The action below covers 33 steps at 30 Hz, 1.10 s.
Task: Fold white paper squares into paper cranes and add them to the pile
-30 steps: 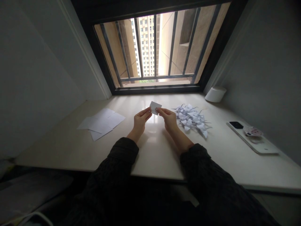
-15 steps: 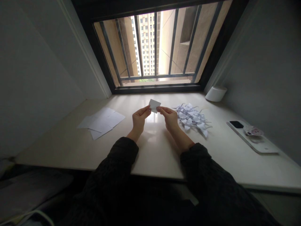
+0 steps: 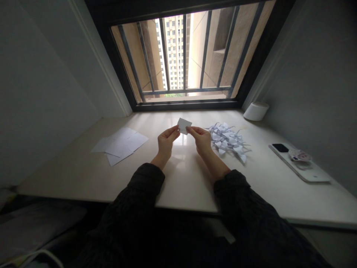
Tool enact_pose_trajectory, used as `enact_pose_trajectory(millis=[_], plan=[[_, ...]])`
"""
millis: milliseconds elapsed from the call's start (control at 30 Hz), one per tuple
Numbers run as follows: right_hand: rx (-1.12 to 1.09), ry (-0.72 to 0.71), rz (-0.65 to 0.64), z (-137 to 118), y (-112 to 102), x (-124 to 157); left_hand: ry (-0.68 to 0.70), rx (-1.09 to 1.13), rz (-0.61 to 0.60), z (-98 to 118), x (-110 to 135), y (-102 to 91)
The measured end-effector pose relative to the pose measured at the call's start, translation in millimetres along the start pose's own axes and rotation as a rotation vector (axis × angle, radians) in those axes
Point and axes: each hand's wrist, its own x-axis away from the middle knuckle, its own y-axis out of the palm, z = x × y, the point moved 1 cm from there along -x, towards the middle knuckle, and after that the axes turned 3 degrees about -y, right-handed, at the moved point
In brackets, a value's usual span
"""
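Observation:
A small, roughly square piece of white paper [image 3: 185, 124] is held up above the counter, slightly tilted. My left hand [image 3: 166, 140] pinches its left edge between thumb and fingers. On the opposite side, my right hand [image 3: 202, 140] grips the lower right edge the same way. Whether the paper is folded in layers is too small to tell. Close beside my right hand lies a heap of folded white paper pieces [image 3: 227, 138] with thin pointed ends. Flat sheets of white paper [image 3: 122, 143] overlap one another to the left of my left hand.
The pale counter [image 3: 184, 186] runs up to a barred window [image 3: 184, 100]. At its far right corner rests a white roll [image 3: 256, 111]. A white phone [image 3: 298, 163] with a round grip on its back lies near the right wall.
The paper and my left hand have shifted very slightly to the right. Both hands keep their pinch, and everything on the counter stays in place.

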Motion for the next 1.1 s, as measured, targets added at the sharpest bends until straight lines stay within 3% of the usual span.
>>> enact_pose_trajectory(millis=[600, 1100], plan=[[-0.032, -0.014, -0.069, -13.6, 0.0, 1.7, 0.127, -0.158, -0.079, 0.9, 1.9, -1.9], [-0.037, 0.0, -0.04, -7.5, -2.0, -0.6, -0.091, 0.007, -0.084, -2.1, -0.4, -1.2]])
